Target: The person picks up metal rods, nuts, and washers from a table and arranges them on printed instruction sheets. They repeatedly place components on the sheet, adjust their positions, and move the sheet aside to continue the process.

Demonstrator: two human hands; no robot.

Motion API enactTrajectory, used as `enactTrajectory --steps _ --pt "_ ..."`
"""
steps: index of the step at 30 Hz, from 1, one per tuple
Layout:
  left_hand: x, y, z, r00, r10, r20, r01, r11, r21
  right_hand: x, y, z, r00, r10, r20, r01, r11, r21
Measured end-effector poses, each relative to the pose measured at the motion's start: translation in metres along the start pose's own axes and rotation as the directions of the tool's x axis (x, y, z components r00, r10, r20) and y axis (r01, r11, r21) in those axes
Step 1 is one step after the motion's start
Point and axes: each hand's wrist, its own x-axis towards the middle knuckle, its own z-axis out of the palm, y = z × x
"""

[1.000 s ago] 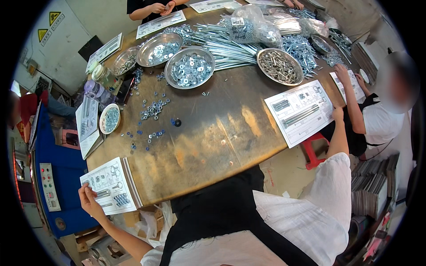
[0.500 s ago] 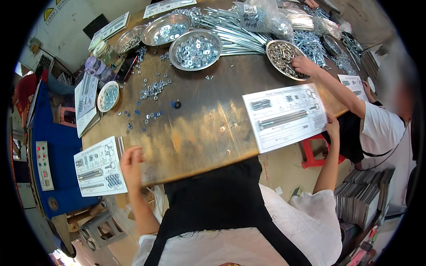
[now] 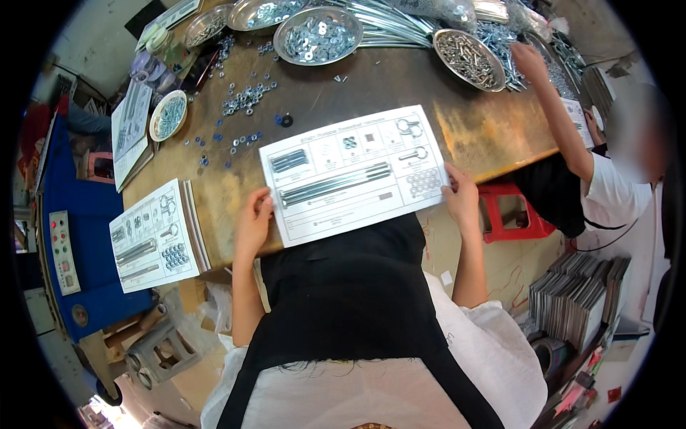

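A white printed card [image 3: 343, 211] with pictures of rods, rings and small hardware is held across the near edge of the wooden table. My left hand [image 3: 254, 218] grips its left edge, thumb on top. At the right edge, my right hand [image 3: 461, 200] pinches it between thumb and fingers. Left of my left hand lies a stack of similar cards [image 3: 153, 236] at the table's corner. Beyond the held card, a black washer [image 3: 286, 121] and loose nuts [image 3: 249, 99] are scattered on the tabletop.
Metal bowls of washers [image 3: 319, 36] and small screws [image 3: 468, 61] stand at the back, with metal rods [image 3: 396, 32] between them. A white bowl [image 3: 168, 116] sits at the left. At the right a co-worker's hand [image 3: 529, 63] reaches over the hardware; a red stool [image 3: 514, 214] is below.
The card has moved left, in front of me. My left hand has come from the card stack to its left edge. The co-worker's hand has left the screw bowl.
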Motion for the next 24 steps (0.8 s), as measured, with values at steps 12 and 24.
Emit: enactTrajectory --steps 12,24 --pt "-0.022 -0.032 -0.044 0.963 0.002 -0.269 0.008 0.999 0.037 0.039 -0.096 0.002 0.944 -0.020 0.329 0.153 0.911 -0.384" --pt "-0.005 -0.031 -0.027 0.854 0.140 -0.500 -0.072 0.986 0.153 0.322 -0.114 0.122 0.842 -0.538 -0.037 0.481 0.781 -0.398"
